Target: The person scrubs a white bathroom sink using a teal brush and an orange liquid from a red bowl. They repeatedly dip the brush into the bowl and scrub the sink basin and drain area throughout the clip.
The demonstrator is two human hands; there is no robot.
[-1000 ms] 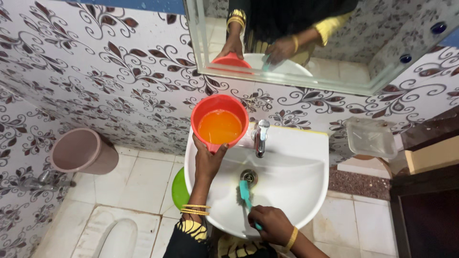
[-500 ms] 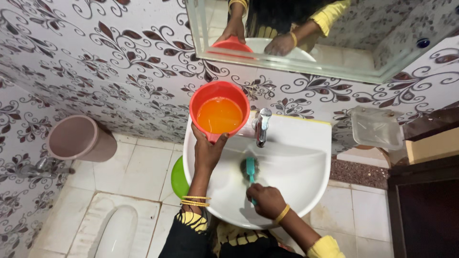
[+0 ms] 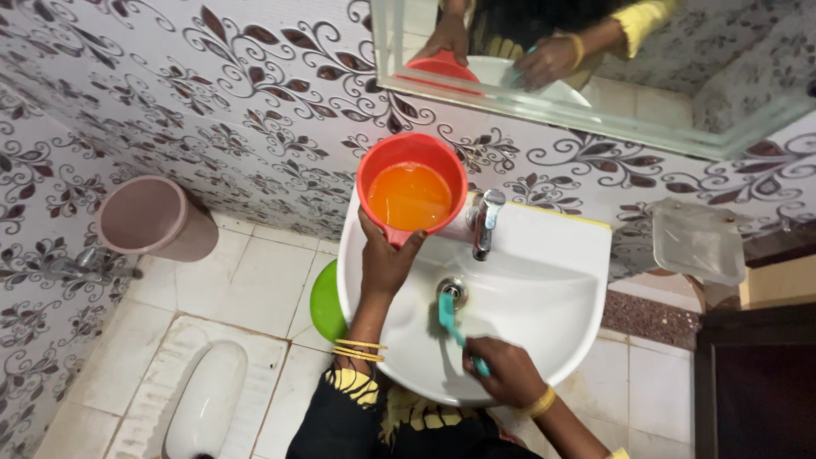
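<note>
Head view. Your left hand (image 3: pixel 387 259) is closed around the handle of the red mug (image 3: pixel 412 185), holding it upright above the back left rim of the white washbasin (image 3: pixel 561 289). The mug contains liquid that reads orange through the plastic. The mug sits at 10 o'clock from the drain (image 3: pixel 453 290) and just beside the chrome tap (image 3: pixel 484 223), at the tap's 9 o'clock.

Your right hand (image 3: pixel 508 371) is closed around the handle end of the teal brush (image 3: pixel 453 320). The brush lies inside the bowl, running from your hand up toward 11 o'clock; its head touches the basin surface just below the drain. Your right hand is at 5 o'clock from the drain, near the front rim of the washbasin.

Surroundings: a green round object (image 3: pixel 324 303) shows on the floor at 9 o'clock of the washbasin, partly hidden by the basin and your left forearm. A pink bucket (image 3: pixel 153 219) stands against the patterned wall, well apart at far 9 o'clock. A white floor-level toilet pan (image 3: pixel 204 408) lies at 7 o'clock. A clear plastic soap tray (image 3: pixel 700 242) is on the wall at 2 o'clock of the basin. The mirror (image 3: pixel 595 76) hangs above the tap at 12 o'clock and reflects both hands, the mug and the basin rim.
</note>
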